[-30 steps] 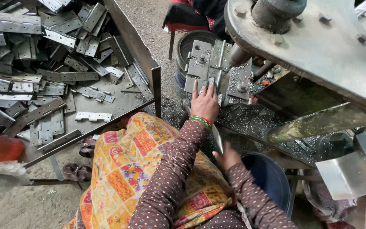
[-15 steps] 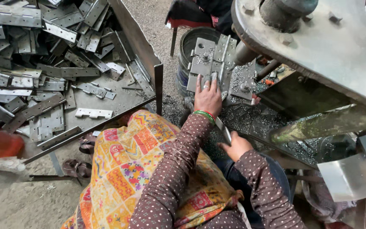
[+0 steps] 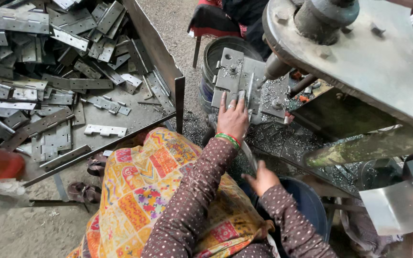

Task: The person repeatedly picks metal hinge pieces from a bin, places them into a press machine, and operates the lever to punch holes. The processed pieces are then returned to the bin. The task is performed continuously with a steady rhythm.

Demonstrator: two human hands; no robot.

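Observation:
My left hand [image 3: 233, 120], with green bangles at the wrist, reaches forward and lies with fingers spread flat on a grey hinge leaf [image 3: 248, 93] on the drill press's steel jig plate [image 3: 229, 71]. The drill spindle [image 3: 276, 68] comes down just right of my fingers. My right hand [image 3: 262, 179] is lower, over a blue bucket [image 3: 311, 203], closed round the end of a thin grey metal bar [image 3: 248, 155] that runs up toward my left wrist. A patterned yellow cloth [image 3: 158, 186] covers my lap.
A steel tray [image 3: 170, 57] at the left is heaped with several hinge leaves [image 3: 48, 62]. The machine's big round head [image 3: 359, 52] overhangs at the upper right. Metal swarf [image 3: 273, 136] litters the bed. A drum [image 3: 211, 62] stands behind the jig, sandals [image 3: 84, 191] lie below.
My left hand stays on the jig plate. My right hand rose slightly toward the bar and has dropped back a little.

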